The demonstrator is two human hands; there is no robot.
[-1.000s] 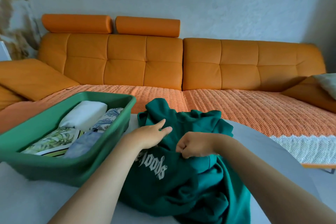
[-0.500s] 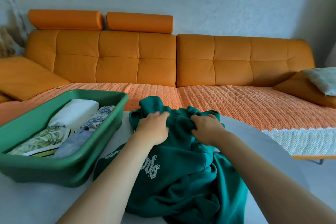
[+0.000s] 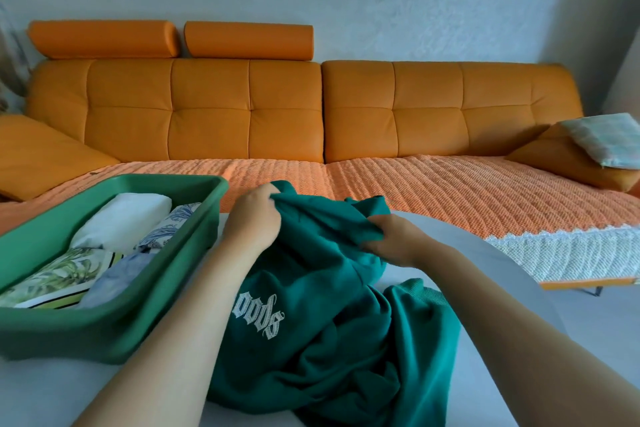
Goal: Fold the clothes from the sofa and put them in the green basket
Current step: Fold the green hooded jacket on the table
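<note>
The sweatshirt (image 3: 311, 340) lies crumpled on the tabletop (image 3: 512, 295), white lettering up, with its heaviest folds heaped toward the near edge. Just to its left stands the basket (image 3: 104, 333), with folded clothes (image 3: 121, 225) already in it.

The likely trouble is that near heap. A sharp pull on the far cloth could drag the garment unevenly or let the loose mass slide off the edge. If it is not spread flat first, twisted layers would probably be folded in as lumps. The left forearm also passes close to the basket's corner and could nudge it.

Both arms reach forward over the garment. The left hand (image 3: 252, 222) is curled, pinching a raised fold at the sweatshirt's far edge. The right hand (image 3: 391, 243), knuckles up, grips a bunch of cloth near it, so the fabric is drawn between them.

Beyond them the sofa (image 3: 284, 107) spans the back.
</note>
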